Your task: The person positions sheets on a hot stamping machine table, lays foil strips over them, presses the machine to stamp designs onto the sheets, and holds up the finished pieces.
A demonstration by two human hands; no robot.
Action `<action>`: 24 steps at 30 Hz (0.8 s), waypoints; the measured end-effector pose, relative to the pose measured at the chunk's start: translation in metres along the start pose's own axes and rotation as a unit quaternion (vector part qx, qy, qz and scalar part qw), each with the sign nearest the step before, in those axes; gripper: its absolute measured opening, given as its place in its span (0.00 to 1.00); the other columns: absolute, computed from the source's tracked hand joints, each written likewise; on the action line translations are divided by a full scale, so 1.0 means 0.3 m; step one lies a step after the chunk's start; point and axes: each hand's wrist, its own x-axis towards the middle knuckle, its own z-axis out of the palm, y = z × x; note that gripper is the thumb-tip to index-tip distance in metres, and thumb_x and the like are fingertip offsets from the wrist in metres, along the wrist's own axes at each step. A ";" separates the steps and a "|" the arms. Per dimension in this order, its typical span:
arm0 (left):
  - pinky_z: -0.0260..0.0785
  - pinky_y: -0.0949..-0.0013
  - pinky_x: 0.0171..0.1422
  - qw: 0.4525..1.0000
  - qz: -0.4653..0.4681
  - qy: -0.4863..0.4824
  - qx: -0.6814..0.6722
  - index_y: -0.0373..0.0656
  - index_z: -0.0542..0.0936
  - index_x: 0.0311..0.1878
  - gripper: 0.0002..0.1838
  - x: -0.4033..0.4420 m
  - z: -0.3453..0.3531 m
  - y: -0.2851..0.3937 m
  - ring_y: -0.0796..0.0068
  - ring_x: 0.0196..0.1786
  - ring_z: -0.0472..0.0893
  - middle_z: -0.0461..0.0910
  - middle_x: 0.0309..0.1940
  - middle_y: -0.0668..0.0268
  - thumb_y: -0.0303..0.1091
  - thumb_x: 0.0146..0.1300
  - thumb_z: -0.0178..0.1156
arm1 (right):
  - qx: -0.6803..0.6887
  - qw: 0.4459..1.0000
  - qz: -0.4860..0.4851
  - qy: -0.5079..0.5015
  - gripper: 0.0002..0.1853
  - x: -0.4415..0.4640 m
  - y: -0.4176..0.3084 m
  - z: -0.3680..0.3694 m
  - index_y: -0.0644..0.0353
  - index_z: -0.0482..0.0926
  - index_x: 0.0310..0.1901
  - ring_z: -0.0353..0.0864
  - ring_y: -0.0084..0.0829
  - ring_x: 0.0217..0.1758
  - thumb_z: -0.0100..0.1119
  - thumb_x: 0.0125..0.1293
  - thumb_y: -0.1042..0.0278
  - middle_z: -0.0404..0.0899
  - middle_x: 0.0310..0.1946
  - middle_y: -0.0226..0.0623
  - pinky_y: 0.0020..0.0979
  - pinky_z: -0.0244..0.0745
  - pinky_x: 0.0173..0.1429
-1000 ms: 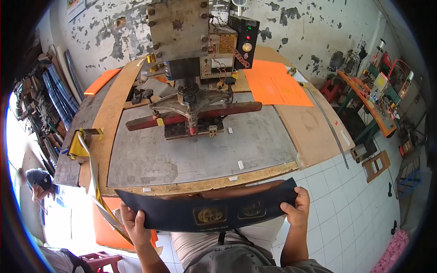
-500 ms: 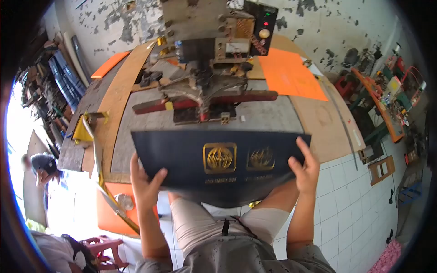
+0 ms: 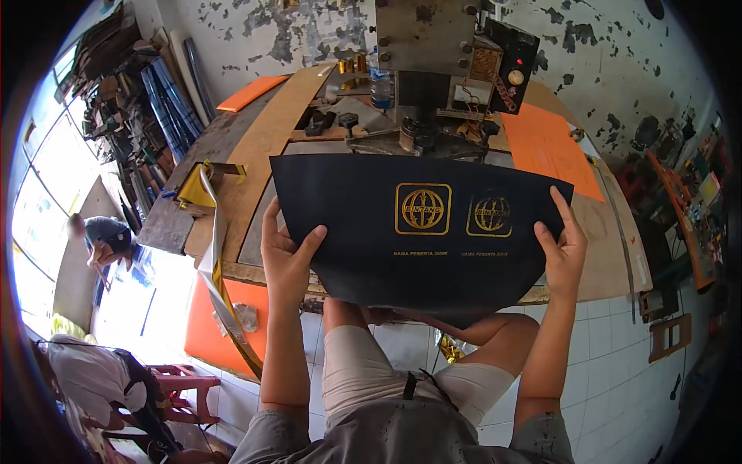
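A dark navy sheet (image 3: 355, 209) is held up between my two hands, over my lap and in front of the table. It carries two square gold emblems reading "BINTANG", each with a line of small gold lettering below; the left emblem is solid and the right one is patchy. My left hand (image 3: 290, 251) grips the sheet's left edge, thumb on the front face. My right hand (image 3: 563, 251) grips the right edge the same way, with the fingers behind. Behind the sheet stands a stamping press (image 3: 421, 116), its lower part hidden.
Orange sheets (image 3: 549, 147) lie right of the press. Gold foil strip (image 3: 212, 263) hangs off the table's left side above an orange stack (image 3: 202, 321). Two other people are at the left, near a red stool (image 3: 185, 387). A water bottle (image 3: 381, 89) stands behind.
My hands have raised the sheet, and its face is now turned more squarely to me, so the lettering reads clearly. The view has swung to the left. A green light on the press box no longer shows.
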 end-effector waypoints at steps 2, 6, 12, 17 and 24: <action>0.83 0.68 0.57 1.000 0.012 0.006 -0.018 0.28 0.57 0.75 0.40 -0.004 0.000 0.007 0.66 0.52 0.88 0.86 0.51 0.48 0.18 0.65 0.68 | 0.000 1.000 -0.009 -0.004 0.29 0.006 -0.009 0.001 0.59 0.79 0.70 0.51 0.09 0.25 0.72 0.68 0.70 0.84 0.45 0.20 0.18 0.49 0.27; 0.82 0.67 0.59 0.999 0.017 0.015 -0.024 0.28 0.58 0.75 0.39 -0.012 -0.017 0.020 0.65 0.54 0.87 0.85 0.53 0.48 0.18 0.66 0.68 | 0.010 1.000 -0.018 -0.006 0.29 0.006 -0.026 0.015 0.59 0.79 0.70 0.50 0.09 0.24 0.72 0.68 0.70 0.84 0.42 0.19 0.18 0.48 0.27; 0.82 0.67 0.60 0.999 0.036 0.025 -0.025 0.28 0.61 0.73 0.36 -0.013 -0.030 0.042 0.65 0.55 0.87 0.84 0.54 0.48 0.17 0.65 0.67 | 0.026 0.999 0.000 -0.019 0.29 -0.013 -0.008 0.019 0.58 0.79 0.70 0.51 0.09 0.24 0.72 0.67 0.70 0.83 0.40 0.18 0.17 0.48 0.28; 0.82 0.67 0.61 0.998 0.047 0.027 -0.012 0.29 0.63 0.70 0.33 -0.012 -0.044 0.055 0.65 0.56 0.87 0.84 0.54 0.48 0.17 0.66 0.67 | 0.054 0.998 0.019 -0.025 0.30 -0.034 -0.019 0.038 0.58 0.78 0.71 0.51 0.09 0.23 0.73 0.67 0.70 0.83 0.40 0.18 0.17 0.49 0.27; 0.83 0.67 0.60 0.996 0.075 0.043 0.007 0.29 0.63 0.71 0.33 -0.005 -0.056 0.087 0.65 0.55 0.87 0.84 0.53 0.48 0.19 0.66 0.68 | 0.074 0.997 0.009 -0.025 0.31 -0.049 0.018 0.063 0.59 0.79 0.70 0.52 0.09 0.23 0.75 0.66 0.63 0.81 0.38 0.19 0.17 0.48 0.27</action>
